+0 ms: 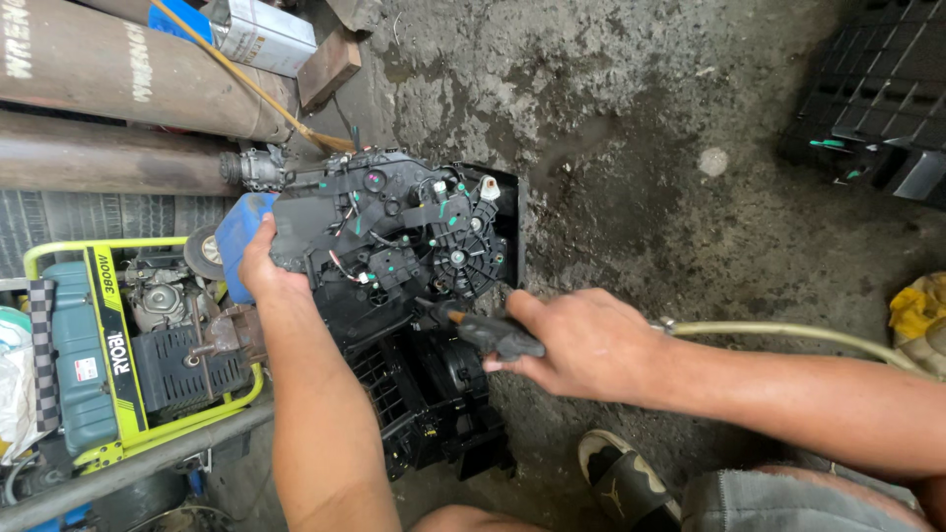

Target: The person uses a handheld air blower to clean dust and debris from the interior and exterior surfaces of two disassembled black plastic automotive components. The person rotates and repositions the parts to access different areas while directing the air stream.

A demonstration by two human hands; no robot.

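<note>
A large black plastic housing (394, 236) with gears, wires and green clips stands upright on the wet concrete floor. My left hand (261, 271) grips its left edge and steadies it. My right hand (581, 340) is closed around a black spray gun (488, 333) whose nozzle points at the middle of the housing. A pale yellowish hose (788, 335) runs from the gun to the right, over my forearm. My foot in a black sandal (626, 478) rests just below the right hand.
A green-framed petrol machine (108, 365) stands at the left, close to the housing. Long rusty cylinders (118, 69) lie at the upper left. A black plastic crate (877, 108) sits at the upper right, yellow cloth (916, 310) at the right edge.
</note>
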